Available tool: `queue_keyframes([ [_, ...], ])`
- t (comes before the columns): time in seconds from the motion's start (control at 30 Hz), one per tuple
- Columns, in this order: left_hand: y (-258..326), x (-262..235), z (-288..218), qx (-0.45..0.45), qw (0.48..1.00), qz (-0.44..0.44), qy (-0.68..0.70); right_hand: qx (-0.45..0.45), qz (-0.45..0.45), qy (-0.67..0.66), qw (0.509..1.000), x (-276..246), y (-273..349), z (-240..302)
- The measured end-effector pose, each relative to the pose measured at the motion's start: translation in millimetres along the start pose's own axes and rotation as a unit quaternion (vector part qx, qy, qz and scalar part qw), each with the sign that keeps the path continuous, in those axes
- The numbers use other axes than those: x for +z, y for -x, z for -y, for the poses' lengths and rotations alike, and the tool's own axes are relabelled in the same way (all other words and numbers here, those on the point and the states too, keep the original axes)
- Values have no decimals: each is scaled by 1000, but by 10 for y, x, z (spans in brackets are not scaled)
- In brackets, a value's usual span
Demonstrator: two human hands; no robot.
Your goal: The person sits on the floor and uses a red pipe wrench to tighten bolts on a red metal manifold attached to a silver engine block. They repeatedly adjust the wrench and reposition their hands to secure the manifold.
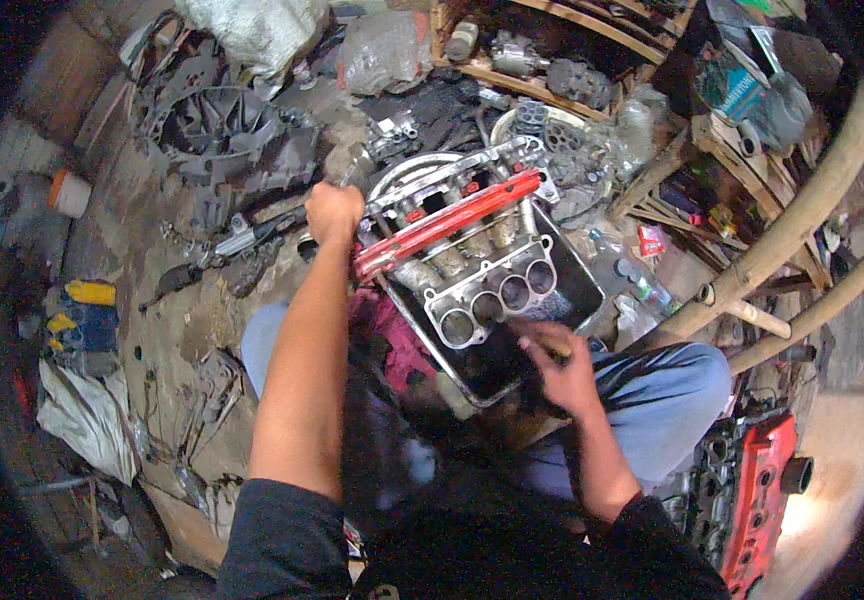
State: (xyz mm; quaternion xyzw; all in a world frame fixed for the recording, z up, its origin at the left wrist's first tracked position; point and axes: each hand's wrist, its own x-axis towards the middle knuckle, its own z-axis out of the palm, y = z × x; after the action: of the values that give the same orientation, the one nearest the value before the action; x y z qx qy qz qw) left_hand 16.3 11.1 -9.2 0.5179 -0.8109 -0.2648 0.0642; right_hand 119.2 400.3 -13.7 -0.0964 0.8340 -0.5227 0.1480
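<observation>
An engine intake manifold (pixel 452 225), silver metal with a red bar across it and a flange of several round ports, lies tilted over a black rectangular tray (pixel 590 312). My left hand (pixel 335 214) is closed in a fist at the manifold's far left end, gripping it there. Just in front of the flange, my right hand (pixel 564 375) is closed around a small brush (pixel 556 347) with a yellowish handle. Its dark bristle end is blurred close to the ports. Dark wet residue shows inside the tray.
Pink cloth (pixel 404 340) lies left of the tray. A round bell housing (pixel 207 125) and loose metal parts cover the floor at far left. Wooden racks and a bamboo pole (pixel 782 240) stand at right. A red engine cover (pixel 764 500) lies at lower right.
</observation>
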Motion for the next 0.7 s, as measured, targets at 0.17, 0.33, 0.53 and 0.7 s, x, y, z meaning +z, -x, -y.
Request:
queue_keyframes([
  [0.17, 66, -30, -47, -10, 1000, -14, -8, -110, -96, 86, 985, -192, -343, 49],
  [0.33, 42, 6, -41, 10, 1000, -15, 10, -111, -175, 116, 971, -436, -619, 322],
  [0.53, 15, 65, 1, 25, 999, -30, 15, -204, -28, 233, 951, -751, -868, 745],
  [0.7, -27, 56, 33, 32, 999, -10, 9, -185, -87, 145, 968, -457, -1012, 428],
])
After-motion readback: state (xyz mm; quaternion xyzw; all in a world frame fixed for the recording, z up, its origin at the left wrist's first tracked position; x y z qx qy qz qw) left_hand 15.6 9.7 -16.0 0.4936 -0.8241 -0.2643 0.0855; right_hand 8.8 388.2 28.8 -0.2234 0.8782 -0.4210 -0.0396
